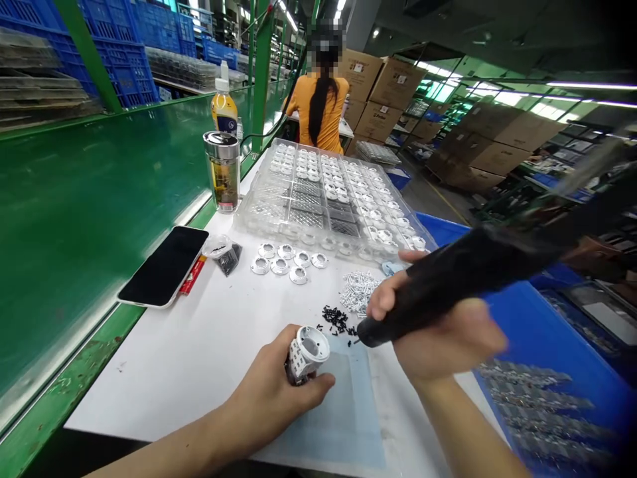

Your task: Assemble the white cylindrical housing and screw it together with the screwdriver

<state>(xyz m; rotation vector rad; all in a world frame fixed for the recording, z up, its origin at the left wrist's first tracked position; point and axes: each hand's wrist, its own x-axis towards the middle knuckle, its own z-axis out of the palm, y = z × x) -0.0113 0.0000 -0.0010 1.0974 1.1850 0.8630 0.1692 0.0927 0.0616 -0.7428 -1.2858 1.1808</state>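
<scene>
My left hand (pixel 273 388) is wrapped round a white cylindrical housing (pixel 307 352) with a round open top, held upright above a pale blue mat (pixel 343 425). In my right hand (pixel 442 338) is a black electric screwdriver (pixel 448 279), tilted so its tip points down and left. That tip is at the edge of a pile of small black screws (pixel 334 318); a dark screw seems to be at the bit, though it is too small to be sure. Just behind lies a heap of small white parts (pixel 359 292).
Several white rings (pixel 279 265) lie before a clear compartment tray (pixel 318 229) of similar parts. At left are a phone (pixel 164 265), a small bag of black bits (pixel 229 259), a glass tumbler (pixel 222 172) and a bottle (pixel 223 109). A blue bin (pixel 527 332) stands right. Another person (pixel 318 106) sits ahead.
</scene>
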